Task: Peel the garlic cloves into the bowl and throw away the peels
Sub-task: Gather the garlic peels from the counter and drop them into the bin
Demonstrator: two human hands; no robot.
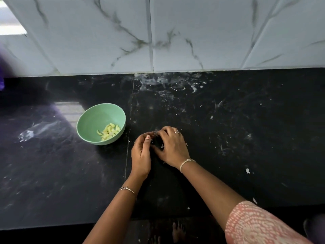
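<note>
A green bowl (pixel 91 120) stands on the black counter (pixel 246 138), left of my hands, with several peeled yellow garlic cloves (pixel 109 132) in its near side. My left hand (pixel 140 155) and my right hand (pixel 171 148) meet just right of the bowl, fingers curled towards each other low over the counter. Thin peel scraps (pixel 155 133) show between the fingertips, and a small white bit (pixel 162 146) lies under my right palm. Whether either hand actually holds peels is hidden by the fingers.
Small white peel flakes (pixel 247 170) are scattered over the counter, mostly to the right. A marble-tiled wall (pixel 175 32) rises behind it. The counter's front edge runs along the bottom, with bare feet (pixel 177 231) on the floor below.
</note>
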